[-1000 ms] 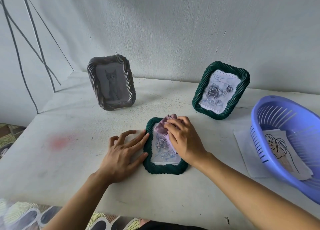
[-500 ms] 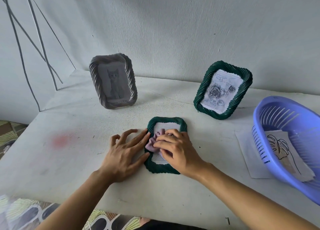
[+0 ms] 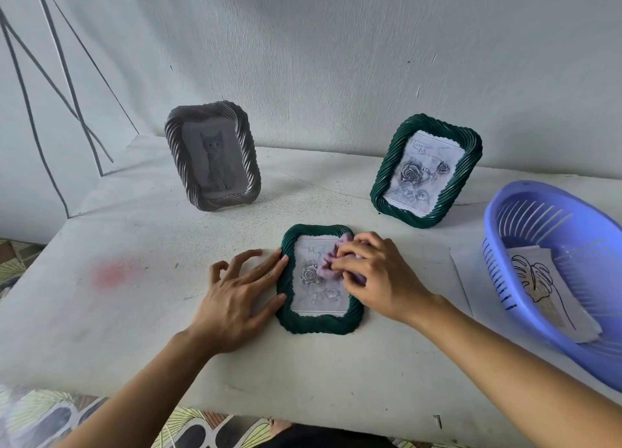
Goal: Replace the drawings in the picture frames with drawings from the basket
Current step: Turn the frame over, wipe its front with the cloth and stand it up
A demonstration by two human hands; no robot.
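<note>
Step in hand: in my judgement, wiping the front of the flat green frame [image 3: 316, 324], which lies face up on the table [image 3: 134, 313] between the two hands
Right hand: the right hand [image 3: 380, 279] pinches a crumpled lilac cloth [image 3: 328, 265] with curled fingers and presses it on the upper right part of the rose drawing [image 3: 311, 279]
Left hand: the left hand [image 3: 232, 299] is spread flat, its fingertips touch the left rim, and it grips nothing
How to do it well: let the left hand brace the rim so the frame cannot slide; wipe with light, even strokes; reach the corners, where the twisted rim may trap dust
Frame: rope-like twisted border, probably rigid plastic; whether the pane is glass I cannot tell
Cloth: soft and wrinkled, so it should follow the surface easily
Other frames: a standing green frame [image 3: 466, 178] with the same roses, and a grey frame [image 3: 225, 201] with a cat, both near the wall
Basket: the purple slotted basket [image 3: 492, 225] is at the right, well apart, with a thin leaf drawing [image 3: 535, 279] inside
</note>
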